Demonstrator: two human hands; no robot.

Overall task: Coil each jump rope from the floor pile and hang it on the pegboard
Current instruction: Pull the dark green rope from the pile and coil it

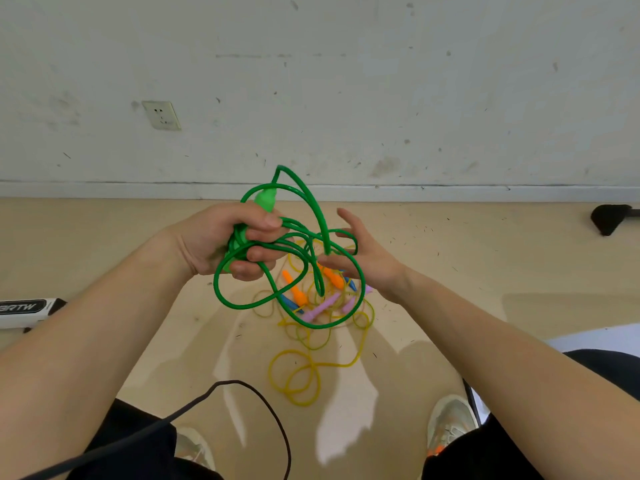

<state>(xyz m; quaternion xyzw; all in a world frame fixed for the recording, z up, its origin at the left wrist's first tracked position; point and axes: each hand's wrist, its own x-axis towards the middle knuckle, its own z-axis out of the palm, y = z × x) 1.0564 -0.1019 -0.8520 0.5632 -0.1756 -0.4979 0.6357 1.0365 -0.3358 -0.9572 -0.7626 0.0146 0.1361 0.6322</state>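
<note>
Closest in, along the bottom edge: dark trousers (pixel 131 438), pale shoes (pixel 450 420) on the tan floor (pixel 104 237), a thin black cable (pixel 242 384) arcing between the knees.

Further out, raised above the floor: left hand (pixel 225 244), fingers curled tight round the green handles (pixel 265 199) and several turns of the green jump rope (pixel 242 308), one handle tip poking up past the thumb. Right hand (pixel 360 258) spread wide, fingers straight and apart, gripping nothing, green loops crossing fingers and palm. Remaining green rope hanging in loose, uneven loops between and below both hands.

Beneath, on the floor: the pile (pixel 313 336), yellow ropes (pixel 332 364) tangled with orange handles (pixel 297 292), blue handles (pixel 290 302) and pink handles (pixel 323 305).

Off left, a white and black object (pixel 24 308) lettered "BRTW", first letter unclear. Far right, a black shape (pixel 609 218) near the skirting (pixel 104 189).

Farthest back, a scuffed white wall (pixel 346 81) with a socket (pixel 161 115).
</note>
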